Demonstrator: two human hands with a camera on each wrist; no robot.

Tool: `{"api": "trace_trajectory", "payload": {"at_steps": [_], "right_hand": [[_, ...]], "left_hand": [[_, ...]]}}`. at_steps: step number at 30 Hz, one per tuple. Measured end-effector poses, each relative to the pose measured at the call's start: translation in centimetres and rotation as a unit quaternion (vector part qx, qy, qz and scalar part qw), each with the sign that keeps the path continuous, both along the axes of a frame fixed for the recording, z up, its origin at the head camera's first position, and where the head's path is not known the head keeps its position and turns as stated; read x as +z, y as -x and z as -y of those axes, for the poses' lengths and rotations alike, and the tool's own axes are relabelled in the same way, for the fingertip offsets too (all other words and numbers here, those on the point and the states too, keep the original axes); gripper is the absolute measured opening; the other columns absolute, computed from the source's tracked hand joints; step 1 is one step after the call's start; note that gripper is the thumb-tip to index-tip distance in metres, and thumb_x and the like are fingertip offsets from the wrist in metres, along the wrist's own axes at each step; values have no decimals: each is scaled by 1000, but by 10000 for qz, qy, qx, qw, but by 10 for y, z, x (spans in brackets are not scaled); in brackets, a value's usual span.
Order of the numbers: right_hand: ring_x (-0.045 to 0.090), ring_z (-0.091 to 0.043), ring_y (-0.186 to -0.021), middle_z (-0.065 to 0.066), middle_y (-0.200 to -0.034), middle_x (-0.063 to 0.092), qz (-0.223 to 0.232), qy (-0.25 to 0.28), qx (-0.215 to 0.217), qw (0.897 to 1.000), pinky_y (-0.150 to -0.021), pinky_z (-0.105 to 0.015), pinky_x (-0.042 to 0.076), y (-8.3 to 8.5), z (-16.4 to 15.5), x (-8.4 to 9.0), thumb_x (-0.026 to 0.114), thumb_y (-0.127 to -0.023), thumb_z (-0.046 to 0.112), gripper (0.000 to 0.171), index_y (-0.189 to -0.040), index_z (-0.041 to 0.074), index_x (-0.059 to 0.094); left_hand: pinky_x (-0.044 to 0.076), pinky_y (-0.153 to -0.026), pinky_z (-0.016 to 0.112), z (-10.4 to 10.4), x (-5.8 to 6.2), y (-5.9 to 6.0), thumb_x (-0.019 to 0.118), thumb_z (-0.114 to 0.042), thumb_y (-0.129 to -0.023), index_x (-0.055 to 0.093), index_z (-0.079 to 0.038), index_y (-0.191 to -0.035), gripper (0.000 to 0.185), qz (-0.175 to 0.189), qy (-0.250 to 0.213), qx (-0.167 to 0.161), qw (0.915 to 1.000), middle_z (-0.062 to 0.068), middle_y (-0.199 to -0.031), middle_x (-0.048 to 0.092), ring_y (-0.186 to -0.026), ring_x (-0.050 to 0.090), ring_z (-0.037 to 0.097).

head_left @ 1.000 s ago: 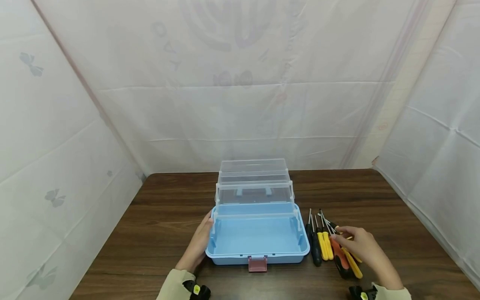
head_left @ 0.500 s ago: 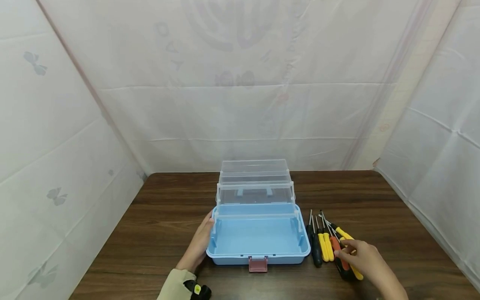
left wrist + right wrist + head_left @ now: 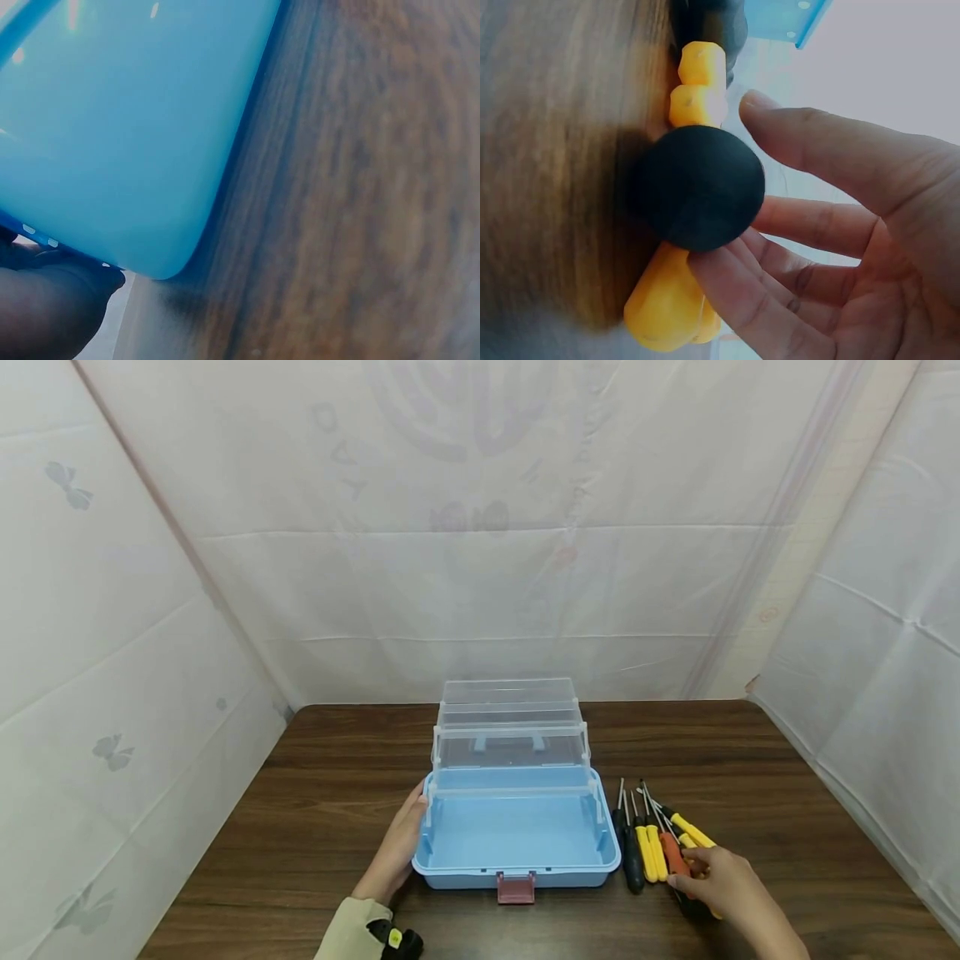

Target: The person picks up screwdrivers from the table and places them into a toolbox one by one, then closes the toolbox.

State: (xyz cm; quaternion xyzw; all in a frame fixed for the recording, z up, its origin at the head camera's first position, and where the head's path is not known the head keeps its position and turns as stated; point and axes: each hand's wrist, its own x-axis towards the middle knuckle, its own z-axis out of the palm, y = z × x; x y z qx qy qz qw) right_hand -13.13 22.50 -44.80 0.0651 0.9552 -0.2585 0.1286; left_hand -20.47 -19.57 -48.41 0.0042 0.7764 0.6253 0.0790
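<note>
From the head view the right hand (image 3: 716,881) hides the orange-and-black screwdriver (image 3: 673,855); the wrist view shows loosely open fingers (image 3: 727,289) touching its black butt, gripping nothing.

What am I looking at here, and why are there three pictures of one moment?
A person works at a wooden table, wearing three cameras: one on the head, one on each wrist. The head view shows an open blue toolbox with clear trays folded back. The left hand rests against its side; the left wrist view shows that blue wall close up. Beside the box lie screwdrivers. The right hand reaches around the orange-and-black one, whose round black end fills the right wrist view.
</note>
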Motion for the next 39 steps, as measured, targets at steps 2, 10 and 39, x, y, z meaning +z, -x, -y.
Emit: {"api": "trace_trajectory", "payload": {"at_steps": [2,10,39], "right_hand": [[49,-15,-67,-3,-83,60,11,-2,-2,10000,-57,-29,41,0,1,-1,76,-81,37,60,-115,-11,63],[47,-17,-66,-4,-80,55,101,-253,-5,9996,-57,-30,36,0,7,-4,75,-81,35,60,-117,-11,62],[48,-15,-52,-5,-68,50,249,-195,-255,9992,-49,-26,40,-1,13,-8,71,-84,21,55,-124,-13,56]], "left_hand": [[18,-112,64,0,1,0,23,-44,-105,15,-11,-155,60,4,39,9,10000,21,-159,16,-145,16,45],[18,-112,64,1,1,0,23,-45,-105,15,-11,-155,61,-8,84,25,10000,22,-159,16,-144,16,45],[15,-114,62,-2,3,-2,23,-36,-107,14,-14,-155,54,82,-181,37,9998,18,-160,13,-146,13,42]]}}
